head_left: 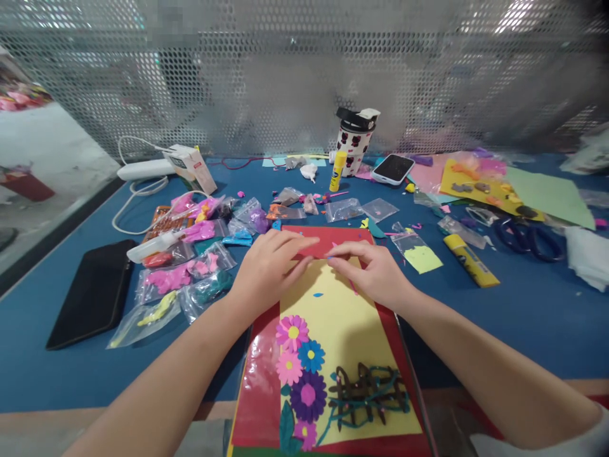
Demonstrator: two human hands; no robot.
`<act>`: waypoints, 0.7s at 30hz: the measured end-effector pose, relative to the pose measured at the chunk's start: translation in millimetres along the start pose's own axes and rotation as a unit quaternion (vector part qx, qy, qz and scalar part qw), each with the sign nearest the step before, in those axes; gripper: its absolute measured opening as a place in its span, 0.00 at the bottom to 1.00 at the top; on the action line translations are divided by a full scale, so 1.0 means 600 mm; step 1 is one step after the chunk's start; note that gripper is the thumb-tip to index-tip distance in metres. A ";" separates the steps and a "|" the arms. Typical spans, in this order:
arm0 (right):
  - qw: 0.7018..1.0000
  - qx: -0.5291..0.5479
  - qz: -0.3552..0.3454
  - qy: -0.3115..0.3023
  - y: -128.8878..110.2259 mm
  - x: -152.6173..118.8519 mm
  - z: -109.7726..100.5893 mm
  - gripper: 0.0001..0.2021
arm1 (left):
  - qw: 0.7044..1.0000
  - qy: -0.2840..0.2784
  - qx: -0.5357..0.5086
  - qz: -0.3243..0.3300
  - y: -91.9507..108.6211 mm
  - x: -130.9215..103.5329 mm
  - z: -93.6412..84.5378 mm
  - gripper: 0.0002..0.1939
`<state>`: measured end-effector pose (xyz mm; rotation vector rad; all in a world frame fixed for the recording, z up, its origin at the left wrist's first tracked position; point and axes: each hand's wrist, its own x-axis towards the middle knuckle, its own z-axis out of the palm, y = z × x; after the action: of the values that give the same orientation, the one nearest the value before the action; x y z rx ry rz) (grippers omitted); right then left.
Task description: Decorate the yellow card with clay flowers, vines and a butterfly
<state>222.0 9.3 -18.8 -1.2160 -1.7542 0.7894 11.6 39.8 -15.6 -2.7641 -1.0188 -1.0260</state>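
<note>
Blue table (523,317) covers most of the view, backed by a perforated metal screen (285,63).

Red sheet (259,393) lies on the table at the near centre, long side running away from the person. Yellow sheet (342,324) sits on top of it, red border showing on left and far edges. Foam flowers (299,374), pink, blue and purple, are on the yellow sheet's near-left part; a brown foam fence (366,397) with teal strands lies just right of them.

Black tablet (92,292) flat on the left, well apart from the sheets. Small plastic bags of foam shapes (190,273) are scattered between tablet and red sheet. Scissors (528,238) far right; yellow glue stick (471,260) lying on its side right of the sheets. Spotted tumbler (354,139) stands at the far centre, a phone (392,168) just beside it.

Left hand (266,270): palm down, fingers loosely extended, resting across the far edge of the yellow sheet. Right hand (375,270): fingertips pinched together at the yellow sheet's far edge, near the left fingertips; whether something tiny is between them cannot be told.
</note>
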 end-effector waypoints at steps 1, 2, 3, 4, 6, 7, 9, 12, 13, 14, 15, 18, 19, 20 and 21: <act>1.000 -0.004 -0.007 -0.002 -0.001 -0.001 0.001 0.07 | 0.999 0.011 -0.018 0.033 0.004 0.000 0.000 0.12; 1.000 -0.009 -0.012 -0.008 -0.003 -0.001 0.001 0.08 | 0.997 0.020 -0.032 0.061 0.008 0.000 0.000 0.11; 1.000 -0.014 -0.014 -0.019 -0.004 -0.001 0.002 0.09 | 0.995 0.029 -0.042 0.081 0.011 0.000 0.002 0.10; 0.999 -0.014 -0.013 -0.038 -0.006 -0.002 0.002 0.09 | 0.994 0.039 -0.048 0.093 0.014 -0.001 0.003 0.10; 0.996 0.008 -0.001 -0.093 -0.010 -0.002 0.003 0.12 | 0.992 0.059 -0.046 0.100 0.017 -0.003 0.004 0.07; 0.992 0.034 0.010 -0.123 -0.011 -0.002 0.002 0.14 | 0.992 0.068 -0.040 0.099 0.017 -0.003 0.003 0.06; 0.981 0.097 0.038 -0.162 -0.012 -0.003 0.002 0.16 | 0.992 0.085 -0.015 0.089 0.017 -0.004 0.000 0.05; 0.975 0.153 0.071 -0.145 -0.007 -0.005 0.002 0.14 | 0.993 0.104 0.005 0.057 0.019 -0.003 -0.008 0.06; 0.978 0.154 0.073 -0.124 -0.004 -0.006 0.002 0.14 | 0.994 0.104 -0.004 0.040 0.021 -0.002 -0.011 0.06; 0.981 0.152 0.069 -0.103 -0.001 -0.007 0.002 0.14 | 0.994 0.101 -0.022 0.020 0.023 -0.001 -0.013 0.06; 0.983 0.150 0.064 -0.086 0.003 -0.007 0.002 0.14 | 0.995 0.094 -0.044 -0.001 0.025 0.000 -0.014 0.06; 0.985 0.153 0.053 -0.058 0.010 -0.009 0.003 0.15 | 0.990 0.077 -0.105 -0.048 0.033 0.002 -0.015 0.02; 0.986 0.153 0.050 -0.053 0.011 -0.009 0.003 0.15 | 0.989 0.073 -0.119 -0.055 0.035 0.002 -0.014 0.02; 0.986 0.151 0.045 -0.048 0.011 -0.009 0.003 0.15 | 0.987 0.069 -0.131 -0.060 0.037 0.002 -0.013 0.03; 0.987 0.147 0.038 -0.044 0.010 -0.009 0.003 0.14 | 0.986 0.064 -0.140 -0.067 0.038 0.001 -0.012 0.05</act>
<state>224.0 6.0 -26.4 -1.0658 -1.5981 1.1187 21.0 20.7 -4.9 -2.8220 -1.1349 -1.4505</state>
